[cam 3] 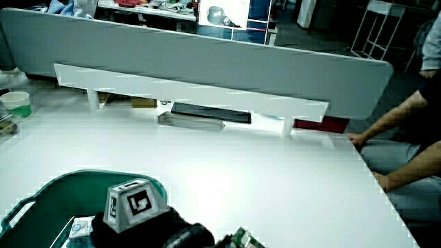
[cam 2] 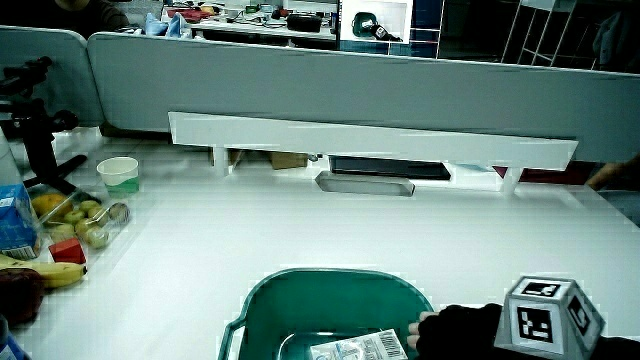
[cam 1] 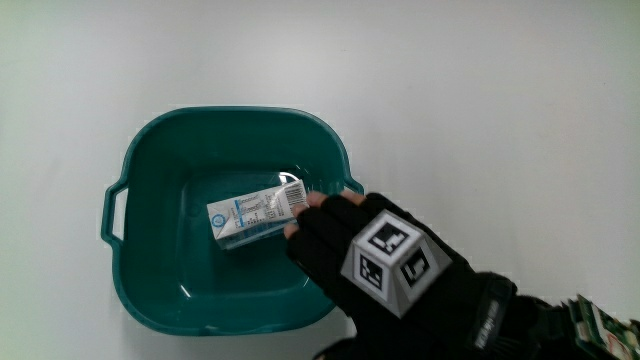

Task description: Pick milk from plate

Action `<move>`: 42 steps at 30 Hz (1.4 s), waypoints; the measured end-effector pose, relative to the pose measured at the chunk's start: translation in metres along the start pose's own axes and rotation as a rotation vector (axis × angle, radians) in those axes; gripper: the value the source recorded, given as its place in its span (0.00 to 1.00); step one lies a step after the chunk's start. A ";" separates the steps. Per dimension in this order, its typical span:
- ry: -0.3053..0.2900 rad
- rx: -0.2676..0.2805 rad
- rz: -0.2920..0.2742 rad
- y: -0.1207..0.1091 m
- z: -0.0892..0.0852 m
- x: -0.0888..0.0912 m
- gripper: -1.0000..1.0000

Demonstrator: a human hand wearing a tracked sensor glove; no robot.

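Note:
A small white and blue milk carton (cam 1: 250, 212) lies on its side in a teal basin (cam 1: 230, 118) with handles, not on a plate. The gloved hand (cam 1: 303, 215) reaches over the basin's rim, and its fingertips close on the barcode end of the carton. A patterned cube (cam 1: 392, 262) sits on the back of the glove. The carton (cam 2: 355, 348) rests on the basin floor. In both side views the hand (cam 2: 418, 332) (cam 3: 145, 231) is low in the basin (cam 2: 330, 275) (cam 3: 83, 176), touching the carton (cam 3: 81, 226).
At one table edge stand a white and green cup (cam 2: 118, 172), a tray of fruit (cam 2: 80, 225), a banana (cam 2: 55, 272) and a blue carton (cam 2: 15, 220). A white shelf (cam 2: 370, 140) runs along the partition. A printed packet (cam 1: 605, 325) lies by the forearm.

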 end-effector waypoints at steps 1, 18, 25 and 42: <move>0.006 -0.001 -0.025 0.004 -0.002 0.003 0.50; 0.059 -0.041 -0.086 0.057 0.012 0.022 0.50; 0.059 -0.076 -0.101 0.079 0.006 0.028 0.50; 0.108 -0.122 -0.129 0.125 -0.009 0.042 0.50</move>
